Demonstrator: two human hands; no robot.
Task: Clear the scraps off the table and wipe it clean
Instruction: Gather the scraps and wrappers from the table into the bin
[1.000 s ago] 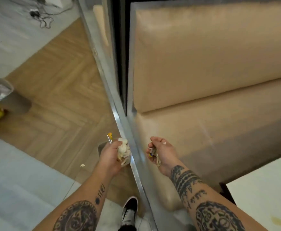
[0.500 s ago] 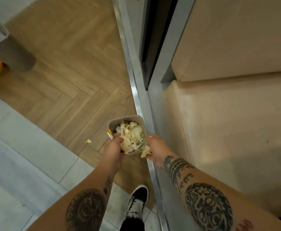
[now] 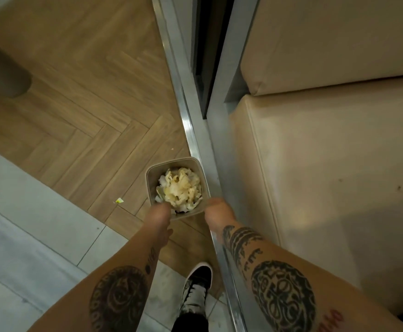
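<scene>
A small tan bin (image 3: 151, 178) with a rounded square rim stands by the metal partition (image 3: 190, 130), filled with pale crumpled scraps (image 3: 180, 188). My left hand (image 3: 158, 215) is at the bin's near left rim, and my right hand (image 3: 217, 212) is at its near right corner. Both hands are blurred with their fingers pointing down and away, so their grip is hidden. No scrap shows in either hand. A small yellow-white scrap (image 3: 119, 200) lies on the wooden floor left of the bin. The table is out of view.
A beige padded bench (image 3: 327, 188) fills the right side behind the partition. A grey cylinder (image 3: 4, 75) stands on the wood floor at the far left. My black-and-white shoe (image 3: 197, 283) is on grey tiles below the bin. A crumb (image 3: 172, 148) lies near the partition.
Both hands carried scraps a second ago and have come down to the bin's rim. The scraps are no longer seen in my hands, and my view has tilted further down.
</scene>
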